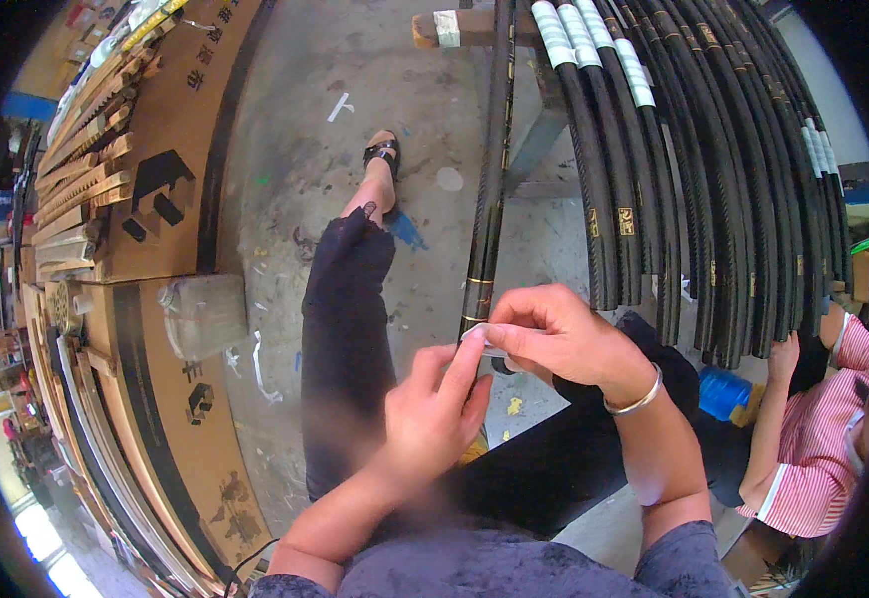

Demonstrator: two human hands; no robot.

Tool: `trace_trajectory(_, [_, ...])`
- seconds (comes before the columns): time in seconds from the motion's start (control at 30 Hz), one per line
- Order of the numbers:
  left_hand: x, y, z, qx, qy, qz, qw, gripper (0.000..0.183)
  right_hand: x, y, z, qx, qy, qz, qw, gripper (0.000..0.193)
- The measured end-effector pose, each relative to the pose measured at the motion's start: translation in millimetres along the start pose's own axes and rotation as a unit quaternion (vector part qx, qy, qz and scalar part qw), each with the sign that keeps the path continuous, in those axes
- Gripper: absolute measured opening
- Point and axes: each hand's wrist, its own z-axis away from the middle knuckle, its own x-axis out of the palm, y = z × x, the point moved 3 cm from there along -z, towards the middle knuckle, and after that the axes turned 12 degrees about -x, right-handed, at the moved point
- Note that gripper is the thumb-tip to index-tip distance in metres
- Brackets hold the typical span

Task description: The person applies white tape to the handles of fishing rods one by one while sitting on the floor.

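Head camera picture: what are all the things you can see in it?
Rod: one, black with gold bands, upright between the hands.
Rod bundle: many, black, some white-wrapped, leaning at right.
Cardboard boxes: several, brown, left.
Wrapped block: one, grey, on a box.
Co-worker's sleeve: one, red-striped, lower right.
Floor: grey concrete.
Left hand: touches a white strip at the rod.
Right hand: bangled, pinches that strip.

Cardboard boxes (170,149), racked black rods (713,179), co-worker's striped sleeve (823,448), blue bottle (725,392)

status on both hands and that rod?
Left hand and right hand pinch a white strip against the black rod. Rod leans on rack. Nothing blocking.
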Motion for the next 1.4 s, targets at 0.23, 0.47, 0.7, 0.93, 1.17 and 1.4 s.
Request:
trace_trajectory(0.23, [3.6,-3.8,-0.7,0.009,0.006,0.007,1.000,0.063,-1.0,8.3,-2.3,-0.044,-0.006,-0.008,0.999,0.020])
trace_trajectory(0.47, [5.5,-7.9,-0.5,0.011,0.014,0.019,1.000,0.064,-1.1,8.1,-3.4,-0.046,-0.017,0.002,0.999,0.018])
trace_trajectory(0.7, [4.8,-7.9,-0.7,0.010,0.008,0.019,1.000,0.065,-0.4,9.0,-2.0,-0.028,-0.016,-0.008,0.999,0.021])
trace_trajectory(0.93, [4.5,-7.4,0.0,0.007,0.004,0.018,1.000,0.065,0.5,13.4,-1.8,-0.036,-0.017,-0.021,0.999,0.021])
trace_trajectory(1.17, [6.2,-9.2,1.2,0.003,0.004,0.017,1.000,0.065,-0.6,12.8,-1.7,-0.037,-0.025,-0.019,0.999,0.021])
trace_trajectory(1.4, [5.6,-10.0,0.7,0.009,0.003,0.022,1.000,0.065,0.2,15.2,-0.8,-0.037,-0.027,-0.025,0.999,0.020])
